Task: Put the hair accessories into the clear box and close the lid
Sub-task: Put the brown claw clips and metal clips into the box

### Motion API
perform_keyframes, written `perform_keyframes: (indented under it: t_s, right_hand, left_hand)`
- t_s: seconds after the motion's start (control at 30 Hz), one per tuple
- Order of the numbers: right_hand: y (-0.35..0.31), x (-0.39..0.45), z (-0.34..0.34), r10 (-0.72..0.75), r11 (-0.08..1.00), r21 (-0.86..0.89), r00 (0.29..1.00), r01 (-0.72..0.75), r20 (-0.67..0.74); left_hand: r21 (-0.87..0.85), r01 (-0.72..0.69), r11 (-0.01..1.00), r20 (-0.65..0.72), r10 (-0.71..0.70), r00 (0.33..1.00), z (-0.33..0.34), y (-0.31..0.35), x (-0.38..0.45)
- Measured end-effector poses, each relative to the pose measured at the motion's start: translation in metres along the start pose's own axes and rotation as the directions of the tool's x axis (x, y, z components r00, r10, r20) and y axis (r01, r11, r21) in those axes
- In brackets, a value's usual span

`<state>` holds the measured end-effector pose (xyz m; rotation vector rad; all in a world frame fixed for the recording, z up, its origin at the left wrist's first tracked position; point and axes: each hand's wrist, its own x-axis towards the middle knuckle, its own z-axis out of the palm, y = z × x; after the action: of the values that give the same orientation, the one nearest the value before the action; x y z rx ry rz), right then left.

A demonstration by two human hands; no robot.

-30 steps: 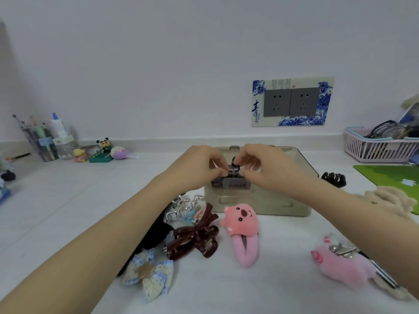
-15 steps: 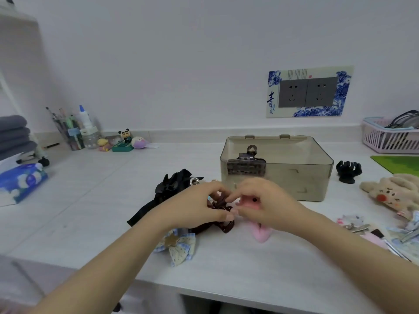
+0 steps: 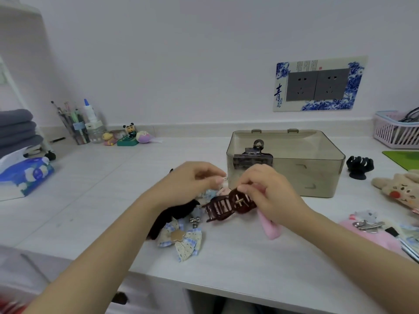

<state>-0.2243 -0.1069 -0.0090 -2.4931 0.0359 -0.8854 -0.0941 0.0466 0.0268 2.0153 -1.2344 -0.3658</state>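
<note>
Since the earlier frame my right hand had pinched the brown claw clip off the tabletop at centre, left hand loosely curled, grip unclear; I judged holding it level best toward the clear box.

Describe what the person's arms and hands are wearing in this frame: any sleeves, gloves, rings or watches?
Nothing is worn on what shows. Both forearms are bare from the bottom edge of the frame up to the wrists, with no sleeve in view. The left hand and right hand have no gloves, and no ring, watch or bracelet can be seen, though the fingers are slightly blurred.
</note>
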Motion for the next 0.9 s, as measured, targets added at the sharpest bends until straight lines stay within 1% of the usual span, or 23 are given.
perform_keyframes:
  t_s: [0.07, 0.1, 0.17, 0.23, 0.37, 0.47, 0.57, 0.7, 0.8, 0.9]
  right_hand:
    - [0.001, 0.001, -0.005, 0.067, 0.998, 0.000, 0.996, -0.067, -0.051]
    - [0.001, 0.001, -0.006, 0.095, 0.995, 0.005, 0.993, -0.095, -0.063]
    - [0.001, 0.001, -0.008, 0.127, 0.992, 0.020, 0.989, -0.126, -0.074]
    - [-0.001, 0.000, -0.007, 0.136, 0.991, 0.012, 0.988, -0.136, -0.076]
    - [-0.001, -0.001, -0.007, 0.156, 0.988, 0.021, 0.985, -0.155, -0.074]
    - [-0.002, -0.003, -0.006, 0.182, 0.983, 0.045, 0.982, -0.179, -0.059]
    - [-0.001, -0.004, -0.005, 0.184, 0.982, 0.050, 0.981, -0.181, -0.058]
    - [0.002, -0.005, -0.007, 0.211, 0.977, 0.051, 0.974, -0.207, -0.087]
    - [0.002, -0.005, -0.008, 0.230, 0.971, 0.106, 0.963, -0.216, -0.142]
    - [-0.001, -0.005, -0.009, 0.271, 0.948, 0.218, 0.946, -0.231, -0.176]
  left_hand:
    - [0.172, 0.050, 0.984, -0.161, -0.022, 0.987, -0.008, -0.004, 0.011]
    - [0.252, 0.103, 0.962, -0.207, -0.051, 0.977, -0.010, -0.008, 0.017]
    - [0.337, 0.211, 0.918, -0.222, -0.141, 0.965, -0.008, -0.019, 0.029]
    - [0.352, 0.253, 0.901, -0.201, -0.192, 0.961, -0.004, -0.029, 0.037]
    - [0.285, 0.269, 0.920, -0.251, -0.199, 0.947, -0.003, -0.034, 0.048]
    - [0.214, 0.286, 0.934, -0.260, -0.228, 0.938, -0.005, -0.033, 0.052]
    - [0.118, 0.277, 0.954, -0.272, -0.237, 0.933, -0.009, -0.030, 0.053]
    - [0.036, 0.255, 0.966, -0.319, -0.230, 0.919, -0.016, -0.025, 0.051]
    - [-0.021, 0.212, 0.977, -0.401, -0.203, 0.893, -0.018, -0.020, 0.050]
    - [-0.076, 0.164, 0.984, -0.481, -0.180, 0.858, -0.018, -0.014, 0.049]
